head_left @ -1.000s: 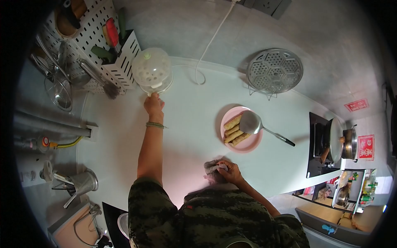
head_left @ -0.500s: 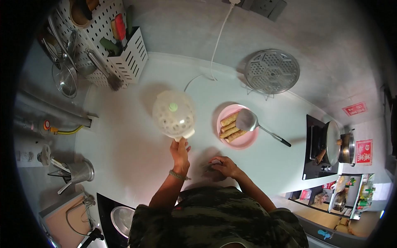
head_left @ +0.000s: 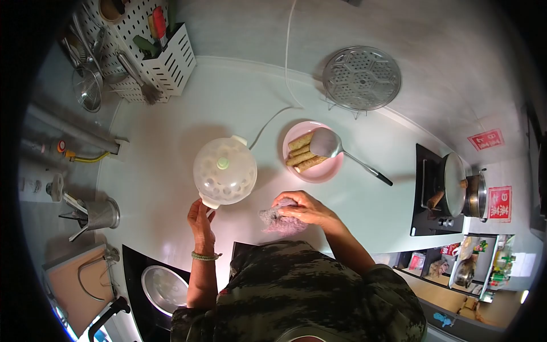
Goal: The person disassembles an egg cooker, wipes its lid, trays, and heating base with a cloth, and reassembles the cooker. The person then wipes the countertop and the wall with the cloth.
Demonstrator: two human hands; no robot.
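Note:
My left hand (head_left: 200, 223) is closed on the near handle of a white electric egg cooker (head_left: 209, 202). Its clear domed lid (head_left: 235, 178) has a pale green knob, and a tray with round holes shows through it. My right hand (head_left: 307, 207) presses a crumpled pink and grey cloth (head_left: 285, 224) onto the counter, fingers curled over it. Behind that hand stands a pink plate (head_left: 320, 175) with several browned rolls (head_left: 300, 154). A metal spatula (head_left: 326, 142) rests across the plate, its black handle pointing right.
A perforated metal steaming rack (head_left: 362, 78) leans against the back wall. Cooking pans (head_left: 456, 191) sit on a black hob at right. At left are a utensil holder (head_left: 102, 214), hanging tools and a sink basin (head_left: 165, 289). The cooker's white cord (head_left: 273, 118) runs to the wall.
The egg cooker has slid towards me and turned a little, with my left hand on its handle. The cloth under my right hand shows more clearly. The view has shifted.

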